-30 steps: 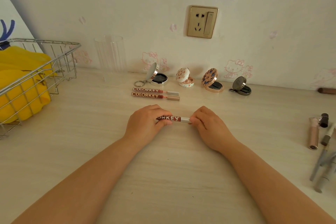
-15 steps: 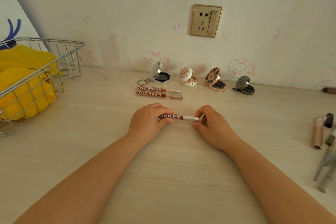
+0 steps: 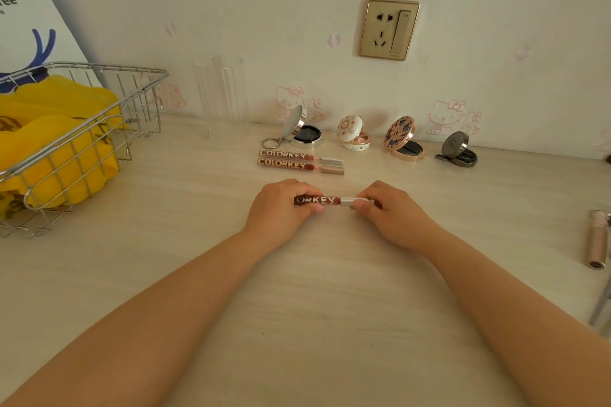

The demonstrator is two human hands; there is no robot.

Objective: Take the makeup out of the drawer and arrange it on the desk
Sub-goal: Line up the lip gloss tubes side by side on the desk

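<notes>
Above the desk (image 3: pixel 330 324), a lip gloss tube (image 3: pixel 325 200) lies level between both hands. Left hand (image 3: pixel 281 211) pinches the lettered body; right hand (image 3: pixel 386 211) pinches the silver cap end.

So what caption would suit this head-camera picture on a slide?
Both hands, left hand and right hand, grip a Colorkey lip gloss tube above the desk, near two matching tubes.

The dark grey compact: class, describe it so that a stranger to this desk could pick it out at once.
Start at the gold wall socket and drop to the row of four open compacts along the wall. The dark grey compact is the one farthest right, below the cat sticker. Unlike its silver, white floral and rose-gold patterned neighbours, it is plain, dark and the smallest.
</notes>
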